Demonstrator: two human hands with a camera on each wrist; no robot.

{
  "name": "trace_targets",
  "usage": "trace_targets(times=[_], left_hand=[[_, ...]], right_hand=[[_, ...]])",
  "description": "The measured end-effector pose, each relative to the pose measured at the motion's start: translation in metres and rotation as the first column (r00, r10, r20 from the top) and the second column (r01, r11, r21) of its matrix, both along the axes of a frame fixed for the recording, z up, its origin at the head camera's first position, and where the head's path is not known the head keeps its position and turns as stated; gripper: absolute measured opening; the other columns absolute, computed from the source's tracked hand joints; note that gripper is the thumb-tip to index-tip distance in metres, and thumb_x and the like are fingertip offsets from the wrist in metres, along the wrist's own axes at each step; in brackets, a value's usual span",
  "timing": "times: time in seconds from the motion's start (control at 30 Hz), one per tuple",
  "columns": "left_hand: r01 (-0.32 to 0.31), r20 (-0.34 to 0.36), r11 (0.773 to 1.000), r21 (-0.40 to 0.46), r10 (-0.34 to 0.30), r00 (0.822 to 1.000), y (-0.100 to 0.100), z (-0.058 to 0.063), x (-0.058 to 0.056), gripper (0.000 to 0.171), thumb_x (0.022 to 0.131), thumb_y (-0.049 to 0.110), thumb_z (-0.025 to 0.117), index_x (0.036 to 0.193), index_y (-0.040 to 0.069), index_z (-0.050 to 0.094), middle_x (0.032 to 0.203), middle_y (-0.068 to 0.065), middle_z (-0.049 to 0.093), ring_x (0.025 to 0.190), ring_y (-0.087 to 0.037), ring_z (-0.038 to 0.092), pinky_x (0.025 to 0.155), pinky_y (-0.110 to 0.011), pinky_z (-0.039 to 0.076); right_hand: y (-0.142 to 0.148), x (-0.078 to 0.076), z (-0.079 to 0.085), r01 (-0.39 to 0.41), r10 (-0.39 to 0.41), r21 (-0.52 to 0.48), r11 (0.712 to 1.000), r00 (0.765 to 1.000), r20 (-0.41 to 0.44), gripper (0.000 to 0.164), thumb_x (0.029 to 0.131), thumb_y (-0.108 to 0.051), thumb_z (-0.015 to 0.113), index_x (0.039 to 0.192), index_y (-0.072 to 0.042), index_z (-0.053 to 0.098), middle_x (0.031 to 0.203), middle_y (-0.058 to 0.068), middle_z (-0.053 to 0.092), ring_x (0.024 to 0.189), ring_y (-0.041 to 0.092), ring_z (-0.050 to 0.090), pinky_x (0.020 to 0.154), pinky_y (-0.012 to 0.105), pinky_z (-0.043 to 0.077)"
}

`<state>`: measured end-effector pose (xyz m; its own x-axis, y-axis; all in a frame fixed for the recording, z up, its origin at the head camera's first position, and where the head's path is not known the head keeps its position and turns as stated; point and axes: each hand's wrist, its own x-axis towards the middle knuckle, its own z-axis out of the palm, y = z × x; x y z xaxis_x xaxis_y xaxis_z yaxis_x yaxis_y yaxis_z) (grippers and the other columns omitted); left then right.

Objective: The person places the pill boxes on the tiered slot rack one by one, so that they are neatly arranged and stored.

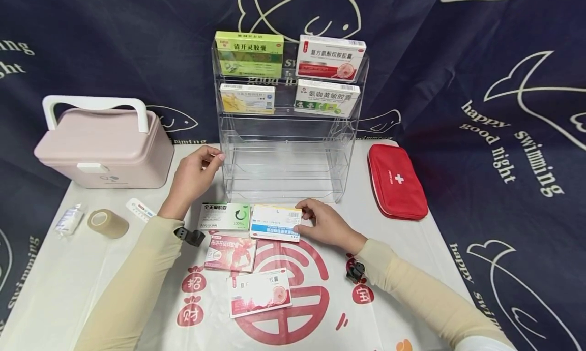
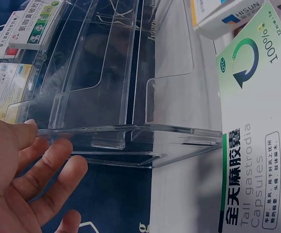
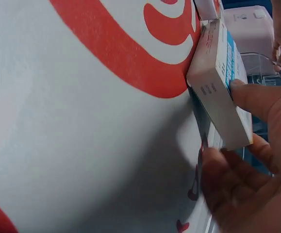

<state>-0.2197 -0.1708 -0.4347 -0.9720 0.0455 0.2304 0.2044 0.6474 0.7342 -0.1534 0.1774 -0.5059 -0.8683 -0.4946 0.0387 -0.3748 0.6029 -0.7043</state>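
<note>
A clear acrylic display rack stands at the back centre, with medicine boxes in its two upper tiers. My left hand is at its left side; thumb and forefinger pinch the panel's edge, other fingers loosely spread. With thumb and fingers, my right hand grips the right end of a white-and-blue medicine box, tilted in the right wrist view. Left of it lies a green-and-white capsule box. Nearer me lie a pink-red capsule box and a white-and-red capsule box.
A pink lidded case with a white handle stands back left. Before it are a tan bandage roll, a small wrapped packet and a white thermometer-like stick. A red first-aid pouch lies right of the rack.
</note>
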Motion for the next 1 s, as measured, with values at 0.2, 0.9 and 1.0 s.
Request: trace_targets(times=[0.2, 0.9, 1.0], left_hand=[[0.003, 0.007, 1.000, 0.000, -0.003, 1.000, 0.0004, -0.0011, -0.0002, 0.033, 0.105, 0.036, 0.059, 0.117, 0.007, 0.068, 0.097, -0.009, 0.070, 0.089, -0.029, 0.064, 0.077, -0.044, 0.045], [0.000, 0.002, 1.000, 0.011, 0.000, 1.000, 0.0010, 0.0001, -0.0007, 0.033, 0.105, 0.036, 0.059, 0.116, 0.007, 0.068, 0.096, -0.010, 0.070, 0.089, -0.028, 0.063, 0.078, -0.044, 0.045], [-0.002, 0.003, 1.000, 0.009, 0.002, 1.000, 0.0006, -0.0005, -0.0007, 0.033, 0.105, 0.036, 0.059, 0.116, 0.006, 0.068, 0.096, -0.011, 0.070, 0.088, -0.028, 0.064, 0.078, -0.044, 0.045]], right_hand=[[-0.0001, 0.0026, -0.0053, 0.047, -0.021, -0.183, 0.982, 0.989, 0.143, 0.046, 0.086, -0.005, 0.082, 0.125, -0.007, 0.059, 0.100, 0.008, 0.066, 0.088, 0.025, 0.065, 0.071, 0.029, 0.055], [0.0084, -0.0010, -0.0047, -0.019, 0.008, -0.320, 0.947, 0.999, -0.034, 0.035, 0.087, 0.002, 0.079, 0.116, -0.009, 0.063, 0.100, 0.007, 0.069, 0.079, 0.028, 0.062, 0.063, 0.035, 0.050], [0.0051, 0.0009, 0.0001, -0.047, 0.021, -0.325, 0.945, 0.996, -0.084, 0.032, 0.086, 0.008, 0.077, 0.114, -0.002, 0.064, 0.105, 0.013, 0.069, 0.081, 0.028, 0.064, 0.063, 0.038, 0.052]])
